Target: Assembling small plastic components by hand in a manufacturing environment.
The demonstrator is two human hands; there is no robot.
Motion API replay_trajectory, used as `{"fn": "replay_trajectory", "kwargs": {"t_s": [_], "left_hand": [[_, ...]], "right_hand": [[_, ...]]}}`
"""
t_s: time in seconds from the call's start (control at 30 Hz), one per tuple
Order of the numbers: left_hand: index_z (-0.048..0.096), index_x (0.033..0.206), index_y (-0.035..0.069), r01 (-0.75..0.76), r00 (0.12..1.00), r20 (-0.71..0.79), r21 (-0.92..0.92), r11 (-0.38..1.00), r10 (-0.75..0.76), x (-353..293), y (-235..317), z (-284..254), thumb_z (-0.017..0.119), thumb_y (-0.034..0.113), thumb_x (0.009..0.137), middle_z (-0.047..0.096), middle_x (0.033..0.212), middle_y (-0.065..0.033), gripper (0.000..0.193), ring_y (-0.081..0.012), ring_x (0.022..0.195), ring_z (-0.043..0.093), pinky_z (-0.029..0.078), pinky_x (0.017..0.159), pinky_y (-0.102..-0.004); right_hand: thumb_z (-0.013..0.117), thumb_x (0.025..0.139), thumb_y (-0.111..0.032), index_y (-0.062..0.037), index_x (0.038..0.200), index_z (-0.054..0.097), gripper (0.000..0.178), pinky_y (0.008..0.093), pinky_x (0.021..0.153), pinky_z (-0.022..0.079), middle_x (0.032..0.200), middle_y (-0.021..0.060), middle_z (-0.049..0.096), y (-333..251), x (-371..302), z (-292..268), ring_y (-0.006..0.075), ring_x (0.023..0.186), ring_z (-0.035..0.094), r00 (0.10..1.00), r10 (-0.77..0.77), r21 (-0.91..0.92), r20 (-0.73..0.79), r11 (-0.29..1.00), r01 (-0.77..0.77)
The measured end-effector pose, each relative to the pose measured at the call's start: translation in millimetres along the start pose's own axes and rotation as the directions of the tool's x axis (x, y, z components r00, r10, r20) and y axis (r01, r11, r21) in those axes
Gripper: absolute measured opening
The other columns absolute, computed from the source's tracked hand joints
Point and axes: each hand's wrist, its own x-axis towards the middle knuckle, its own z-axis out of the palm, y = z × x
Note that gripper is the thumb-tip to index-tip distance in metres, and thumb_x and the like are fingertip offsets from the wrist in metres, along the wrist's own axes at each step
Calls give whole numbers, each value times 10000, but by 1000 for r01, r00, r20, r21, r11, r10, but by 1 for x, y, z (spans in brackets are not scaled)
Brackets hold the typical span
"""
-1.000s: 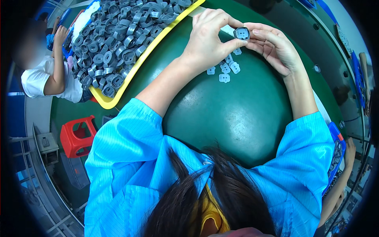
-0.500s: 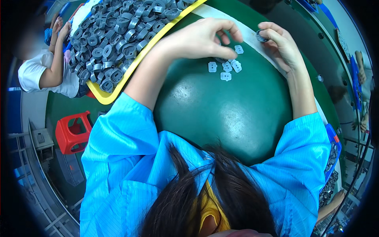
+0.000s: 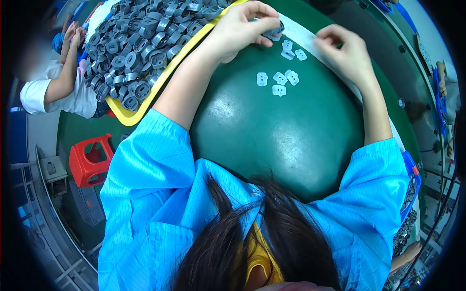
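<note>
Grey part (image 3: 276,31) | clamped at fingertip end of left hand (image 3: 239,30) — right hand (image 3: 345,52) blurred, can't tell

Plates (image 3: 279,90) lie on the table (image 3: 242,131), right of the tray (image 3: 127,118) holding ring parts (image 3: 141,43).

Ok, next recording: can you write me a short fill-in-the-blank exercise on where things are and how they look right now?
1. The dark part is held in the person's ____ hand.
2. The tray, heaped with grey parts, is edged in ____.
3. The loose pale plates lie on a work surface coloured ____.
4. The stool on the floor is ____ in colour.

Missing words: left; yellow; green; red.
</note>
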Motion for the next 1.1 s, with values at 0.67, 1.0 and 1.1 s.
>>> {"fn": "replay_trajectory", "kwargs": {"t_s": [0.67,1.0,1.1], "left_hand": [[512,1136,-23,-264,958,-58,207,942,281,-7,-5,46,714,-11,806,622,1037,-86,386,-129,967,625,526,864,-256],[494,1134,-17,-193,980,-44,-7,981,193,-11,1,56,627,-98,827,602,1000,-73,344,-121,897,609,532,760,-244],[515,1117,-26,-270,962,-47,-15,963,269,-11,-8,56,648,-95,811,574,1046,-74,340,-132,901,611,538,765,-249]], "right_hand": [[743,802,-213,-11,855,709,212,220,625,452,739,13,661,-18,-10,-5,63,661,558,990,130,537,59,831,-141],[690,846,-91,19,865,699,113,199,582,446,710,31,656,-31,-6,21,46,637,552,974,116,483,-193,876,-9],[693,834,-70,24,930,693,135,202,630,478,777,54,677,-34,-8,17,61,679,586,993,113,578,-34,813,-72]]}}
